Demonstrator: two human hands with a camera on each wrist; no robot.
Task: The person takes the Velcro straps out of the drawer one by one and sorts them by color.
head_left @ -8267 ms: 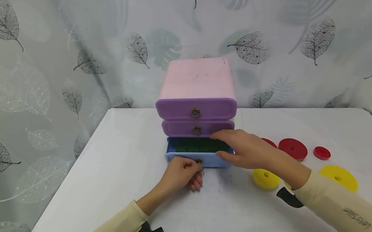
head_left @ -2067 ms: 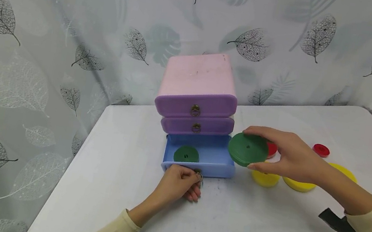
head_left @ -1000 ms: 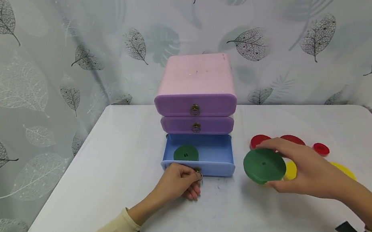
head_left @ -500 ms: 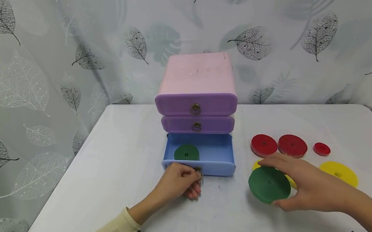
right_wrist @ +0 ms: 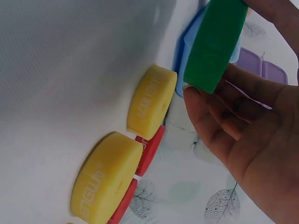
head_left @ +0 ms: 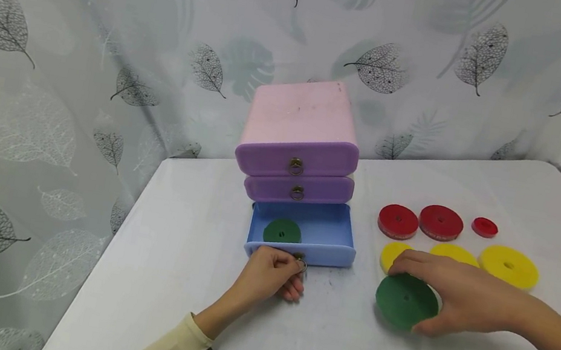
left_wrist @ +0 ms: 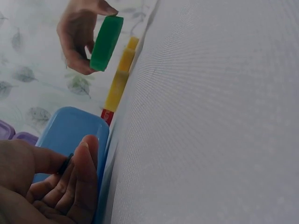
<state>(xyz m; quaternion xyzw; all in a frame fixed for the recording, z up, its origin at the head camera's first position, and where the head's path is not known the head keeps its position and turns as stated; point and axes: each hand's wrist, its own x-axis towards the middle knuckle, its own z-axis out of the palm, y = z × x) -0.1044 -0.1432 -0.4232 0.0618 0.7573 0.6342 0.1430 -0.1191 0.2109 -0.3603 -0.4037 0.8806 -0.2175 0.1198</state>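
My left hand [head_left: 264, 276] pinches the metal ring pull [head_left: 303, 266] of the pulled-out blue drawer [head_left: 328, 257]. Inside that drawer, at its left, lies a green disc with a small centre hole [head_left: 282, 231]. My right hand [head_left: 465, 295] grips a larger, thick green disc [head_left: 406, 304] by its edge, thumb at the near side and fingers at the far side. That disc is low over the table, right of the drawer and in front of the yellow discs. In the left wrist view the held disc [left_wrist: 106, 44] shows edge-on, tilted, with a gap between it and the tabletop.
The pink cabinet [head_left: 298, 110] has two closed purple drawers [head_left: 327, 161] above the blue one. Three red discs [head_left: 398, 221] stand in a row at the right, with three yellow discs [head_left: 509, 266] before them. A leaf-patterned curtain [head_left: 304, 26] hangs behind the white table [head_left: 183, 233].
My right hand has lifted the larger green disc out of the drawer, carried it right, then lowered it toward the table's near side. The left hand keeps hold of the ring; the drawer is further out.
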